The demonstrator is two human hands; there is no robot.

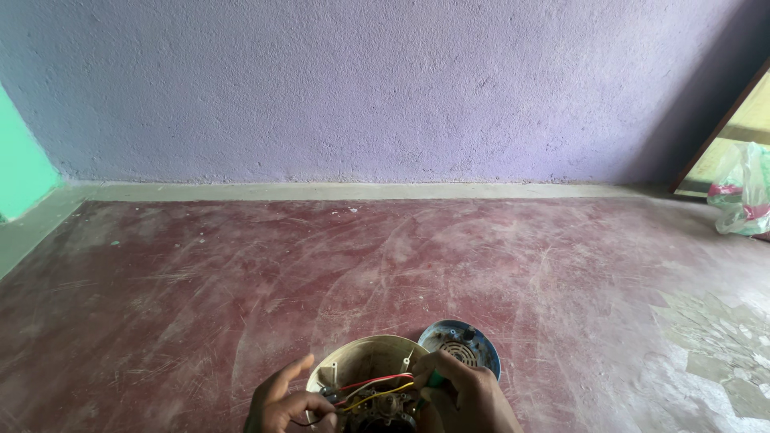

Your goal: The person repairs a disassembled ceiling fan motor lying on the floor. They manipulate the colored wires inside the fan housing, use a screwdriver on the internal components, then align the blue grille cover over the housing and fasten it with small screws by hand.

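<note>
On the red floor [241, 281], one cream housing [361, 357], one blue cover [473, 343]; left hand [281, 405] pinching wires [377, 389], right hand [469, 397] clenched around green tool [433, 378]

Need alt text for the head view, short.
Seen from above, a person's left hand and right hand work inside an open cream round housing with red and yellow wires, low in the frame. A blue round cover lies beside it on the scuffed red floor, before a purple wall.

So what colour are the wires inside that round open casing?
Red and yellow wires, seen in the head view.
</note>
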